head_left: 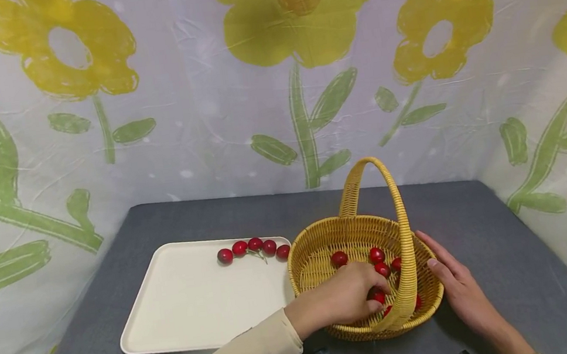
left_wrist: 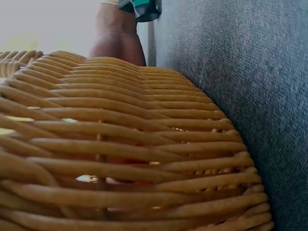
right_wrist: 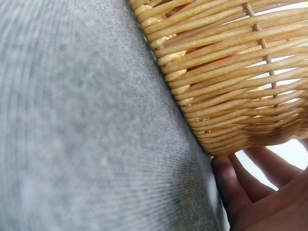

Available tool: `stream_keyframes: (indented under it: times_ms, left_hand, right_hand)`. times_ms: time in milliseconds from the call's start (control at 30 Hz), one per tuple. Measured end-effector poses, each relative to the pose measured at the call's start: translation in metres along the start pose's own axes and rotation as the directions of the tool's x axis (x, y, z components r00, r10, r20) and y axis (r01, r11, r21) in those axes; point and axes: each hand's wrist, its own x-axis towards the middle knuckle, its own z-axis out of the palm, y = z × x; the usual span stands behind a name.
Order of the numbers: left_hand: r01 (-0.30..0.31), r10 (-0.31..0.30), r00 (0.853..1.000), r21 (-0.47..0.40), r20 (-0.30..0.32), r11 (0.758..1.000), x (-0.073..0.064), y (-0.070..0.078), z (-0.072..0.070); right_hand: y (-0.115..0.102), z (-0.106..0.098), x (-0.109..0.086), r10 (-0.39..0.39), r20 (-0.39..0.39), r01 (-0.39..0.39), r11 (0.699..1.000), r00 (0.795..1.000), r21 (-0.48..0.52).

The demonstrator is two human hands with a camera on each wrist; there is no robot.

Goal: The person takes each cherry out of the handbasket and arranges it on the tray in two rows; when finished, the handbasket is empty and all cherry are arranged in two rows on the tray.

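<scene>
Two hands work at one wicker basket (head_left: 316, 227) in the head view. We see the left hand (head_left: 353, 293) reaching in over the near-left rim, its fingers curved downward around a red fruit (head_left: 376, 296), which shows between thumb and fingers. We cannot tell whether they are clamped on it or only set about it. As we judge it, the step in hand is getting hold of that fruit; the next move calls for a sure pinch and a lift that clears the handle (head_left: 404, 233), just to the right of the fingertips. Other fruits lie loose on the basket floor near those fingers. Our right hand (head_left: 460, 285) rests against the basket's outer right side, fingers extended and apart, probably to steady it. A white tray (head_left: 192, 300) to the left bears a row of five more fruits (head_left: 255, 244) along its far edge.

From the left wrist, woven wall fills much of the view; red glimmers through the gaps, but we cannot make out the left fingers.

From the right wrist, we find our right fingers at the wall's outside, beside the grey tabletop (right_wrist: 86, 120), with faint red behind the weave.
</scene>
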Motion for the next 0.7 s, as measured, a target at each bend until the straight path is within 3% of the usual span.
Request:
stream_keyframes:
  times_ms: [133,233,433,600,700]
  left_hand:
    - [0.088,-0.1,0.99,-0.114,-0.102,0.99,0.002,0.001,-0.004]
    - [0.131,-0.175,0.971,-0.247,-0.165,0.96,0.002,0.001,-0.008]
    - [0.06,-0.2,0.936,-0.43,-0.289,0.901,-0.001,0.0,-0.012]
    - [0.024,-0.258,0.92,-0.613,-0.296,0.79,-0.004,-0.001,-0.015]
    - [0.017,-0.27,0.916,-0.644,-0.297,0.764,-0.009,0.0,-0.021]
  right_hand:
    - [0.0,0.0,0.0,0.004,0.0,-0.004,1.0,1.0,-0.002]
    - [-0.001,0.0,0.0,0.009,0.003,-0.009,1.0,1.0,-0.001]
    - [0.0,0.0,0.0,-0.002,0.001,0.002,1.0,1.0,0.01]
    - [0.0,0.0,0.0,0.005,0.002,-0.005,1.0,1.0,0.015]
    - [0.0,-0.001,0.0,0.013,0.002,-0.013,1.0,1.0,0.012]
